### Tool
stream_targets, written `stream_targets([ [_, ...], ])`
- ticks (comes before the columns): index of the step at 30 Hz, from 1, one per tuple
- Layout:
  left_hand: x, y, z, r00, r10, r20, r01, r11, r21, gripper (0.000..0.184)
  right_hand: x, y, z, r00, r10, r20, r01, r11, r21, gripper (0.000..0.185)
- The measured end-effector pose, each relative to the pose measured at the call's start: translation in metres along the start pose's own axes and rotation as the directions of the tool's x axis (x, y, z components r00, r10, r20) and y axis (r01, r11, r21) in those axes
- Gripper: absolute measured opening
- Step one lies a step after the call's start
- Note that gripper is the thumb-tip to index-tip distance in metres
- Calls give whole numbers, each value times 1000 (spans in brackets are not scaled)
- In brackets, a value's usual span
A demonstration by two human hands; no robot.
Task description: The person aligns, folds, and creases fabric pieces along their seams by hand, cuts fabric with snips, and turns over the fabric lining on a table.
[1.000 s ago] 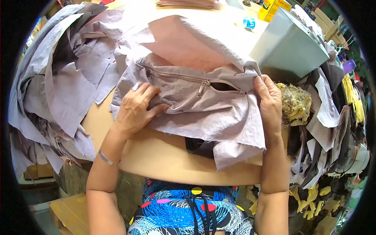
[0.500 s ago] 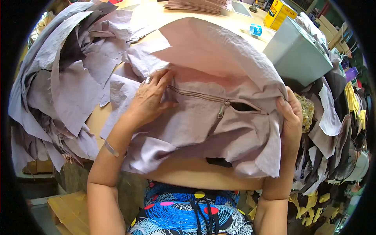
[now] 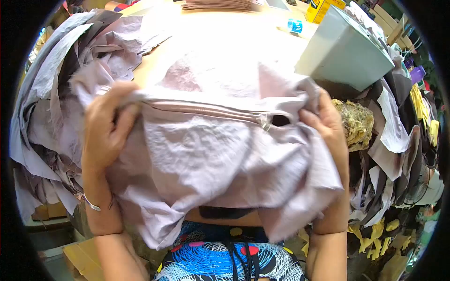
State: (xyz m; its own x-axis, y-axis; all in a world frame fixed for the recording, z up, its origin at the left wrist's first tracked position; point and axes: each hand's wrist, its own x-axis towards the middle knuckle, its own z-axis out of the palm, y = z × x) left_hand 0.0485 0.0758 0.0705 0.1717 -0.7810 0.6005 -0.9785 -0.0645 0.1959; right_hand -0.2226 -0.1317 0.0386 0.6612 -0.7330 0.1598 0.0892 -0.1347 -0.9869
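A pale mauve fabric piece is stretched up between my hands over the near part of the table, its lower edges hanging in folds. Across its top runs a zipper, its slider near the right end beside a small dark opening. My left hand is closed on the fabric at the zipper's left end, with the thumb in front. At the other end, my right hand pinches the fabric's right edge. Motion blurs parts of the cloth, and some fingertips are hidden behind it.
Draped mauve fabric pieces pile up at left. On the right stand a grey metal box and a crumpled yellowish bundle. Towards the back of the table are a blue-labelled roll, a yellow box and stacked brown pieces.
My left hand has moved left and grasped the fabric's left end, where it lay flat before. The fabric is lifted and pulled taut along the zipper, and its raised back flap has dropped.
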Motion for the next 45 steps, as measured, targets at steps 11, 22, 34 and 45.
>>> stream_targets([
  [11,-42,24,7,942,225,248,-250,965,74,31,-31,-14,43,772,-173,612,621,411,-667,61],
  [22,-29,-32,0,956,-195,218,48,839,542,32,6,-17,34,740,-570,357,417,-27,-908,32],
  [34,-59,-11,29,950,-132,283,13,922,387,43,-3,7,18,843,-265,468,530,552,-644,28],
  [45,-99,3,92,969,-123,215,63,962,266,48,-12,42,18,868,31,495,448,379,-809,36],
])
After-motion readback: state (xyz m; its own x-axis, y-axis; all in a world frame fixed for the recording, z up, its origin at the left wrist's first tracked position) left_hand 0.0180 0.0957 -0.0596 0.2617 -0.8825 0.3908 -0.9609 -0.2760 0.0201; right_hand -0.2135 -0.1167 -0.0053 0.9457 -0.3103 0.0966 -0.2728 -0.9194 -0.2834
